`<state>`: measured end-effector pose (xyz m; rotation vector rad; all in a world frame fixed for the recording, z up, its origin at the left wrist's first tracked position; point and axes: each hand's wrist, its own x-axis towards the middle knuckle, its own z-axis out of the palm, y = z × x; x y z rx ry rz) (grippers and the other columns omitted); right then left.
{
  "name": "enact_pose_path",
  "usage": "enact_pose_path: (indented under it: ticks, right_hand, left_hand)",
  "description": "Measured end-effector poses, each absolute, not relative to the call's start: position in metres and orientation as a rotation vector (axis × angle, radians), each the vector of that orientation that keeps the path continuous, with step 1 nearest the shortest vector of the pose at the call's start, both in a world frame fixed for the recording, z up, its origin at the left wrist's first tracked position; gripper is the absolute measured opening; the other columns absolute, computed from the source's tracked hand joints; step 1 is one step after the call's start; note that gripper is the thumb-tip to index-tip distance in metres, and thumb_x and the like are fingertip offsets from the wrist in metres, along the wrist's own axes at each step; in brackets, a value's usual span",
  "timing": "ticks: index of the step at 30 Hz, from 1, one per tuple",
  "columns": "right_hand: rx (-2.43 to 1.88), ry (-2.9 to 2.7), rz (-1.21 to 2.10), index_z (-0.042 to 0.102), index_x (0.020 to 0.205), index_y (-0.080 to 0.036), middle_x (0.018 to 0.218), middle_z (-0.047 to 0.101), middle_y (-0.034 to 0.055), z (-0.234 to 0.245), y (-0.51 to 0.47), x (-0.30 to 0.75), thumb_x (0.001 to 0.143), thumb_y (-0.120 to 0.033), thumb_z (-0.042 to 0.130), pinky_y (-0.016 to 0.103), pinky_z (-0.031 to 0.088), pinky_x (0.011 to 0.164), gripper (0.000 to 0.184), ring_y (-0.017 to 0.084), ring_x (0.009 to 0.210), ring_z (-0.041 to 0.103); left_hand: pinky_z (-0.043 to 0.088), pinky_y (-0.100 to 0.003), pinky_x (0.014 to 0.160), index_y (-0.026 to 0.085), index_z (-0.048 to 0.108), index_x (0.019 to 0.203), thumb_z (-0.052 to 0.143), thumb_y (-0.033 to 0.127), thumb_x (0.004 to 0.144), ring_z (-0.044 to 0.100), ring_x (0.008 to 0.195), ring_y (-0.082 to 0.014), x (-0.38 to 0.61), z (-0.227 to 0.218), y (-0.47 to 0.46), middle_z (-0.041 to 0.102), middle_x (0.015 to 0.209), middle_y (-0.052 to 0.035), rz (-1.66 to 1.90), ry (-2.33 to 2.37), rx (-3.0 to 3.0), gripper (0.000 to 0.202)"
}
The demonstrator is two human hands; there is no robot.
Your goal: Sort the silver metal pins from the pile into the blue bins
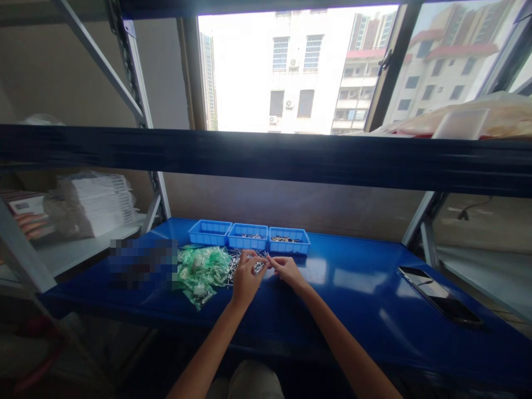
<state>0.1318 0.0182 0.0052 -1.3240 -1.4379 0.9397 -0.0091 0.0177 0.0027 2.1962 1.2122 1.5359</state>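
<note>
My left hand (248, 275) is over a loose pile of thin, shiny metal pieces (236, 267) on the blue work surface. Its thumb and index finger are pinched together. My right hand (287, 270) meets it from the right, fingertips also pinched and almost touching those of the left. Whatever sits between the fingertips is too small to name. Just behind the hands, three blue plastic bins stand in a row. The middle bin (248, 244) and the right bin (290, 247) contain small metal pieces, while the left bin (210, 239) shows none.
Green plastic packets (201, 271) lie in a heap left of the metal pile. A smartphone (439, 296) rests on the blue tabletop (353, 316) at right. A dark blue shelf beam (266, 158) crosses above. Wrapped white stacks (97, 202) stand at far left. One patch at left is pixelated.
</note>
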Motion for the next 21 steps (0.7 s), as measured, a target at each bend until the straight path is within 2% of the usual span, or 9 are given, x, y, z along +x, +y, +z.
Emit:
enact_pose_path:
  ticks: [5,9,11,16,21]
  right_hand:
    - [-1.286,-1.484,1.006,0.064,0.059,-0.014,0.047,0.050,-0.0007,0.0073,0.0162,0.1289,0.068,-0.066,0.048,0.023,0.033,0.048,0.055,0.009,0.044,0.042]
    - [-1.294,-1.419,1.062,0.061,0.058,-0.014,0.050,0.049,-0.0010,0.0095,0.0146,0.1284,0.067,-0.064,0.050,0.022,0.031,0.048,0.053,0.009,0.048,0.043]
    - [-1.274,-1.404,1.097,0.063,0.063,-0.013,0.054,0.050,-0.0004,0.0108,0.0127,0.1293,0.068,-0.062,0.052,0.021,0.030,0.047,0.050,0.009,0.051,0.043]
    - [-1.235,-1.303,1.168,0.067,0.089,-0.018,0.071,0.056,0.0025,0.0144,0.0087,0.1312,0.069,-0.056,0.056,0.020,0.029,0.046,0.044,0.011,0.060,0.044]
    - [-1.244,-1.165,1.204,0.066,0.093,-0.020,0.081,0.058,0.0040,0.0147,0.0109,0.1325,0.064,-0.054,0.062,0.019,0.026,0.045,0.045,0.011,0.063,0.043]
  left_hand:
    - [0.040,-0.020,0.050,0.019,0.066,0.076,0.054,0.036,0.078,0.039,0.048,-0.0042,-0.0084,0.0040,0.0164,0.052,0.089,-0.0035,1.518,1.198,2.242,0.022]
    - [0.040,-0.019,0.051,0.021,0.067,0.078,0.054,0.034,0.078,0.039,0.049,-0.0038,-0.0081,0.0034,0.0161,0.053,0.091,-0.0028,1.462,1.175,2.276,0.018]
    - [0.040,-0.019,0.050,0.022,0.067,0.079,0.055,0.031,0.078,0.039,0.049,-0.0036,-0.0080,0.0036,0.0156,0.052,0.092,-0.0025,1.447,1.167,2.278,0.016]
    - [0.039,-0.019,0.049,0.022,0.067,0.077,0.059,0.030,0.074,0.039,0.049,-0.0034,-0.0080,0.0057,0.0138,0.052,0.092,-0.0018,1.465,1.182,2.250,0.012]
    - [0.039,-0.019,0.049,0.022,0.067,0.081,0.058,0.033,0.075,0.039,0.049,-0.0037,-0.0096,0.0055,0.0142,0.053,0.090,-0.0022,1.594,1.200,2.180,0.016]
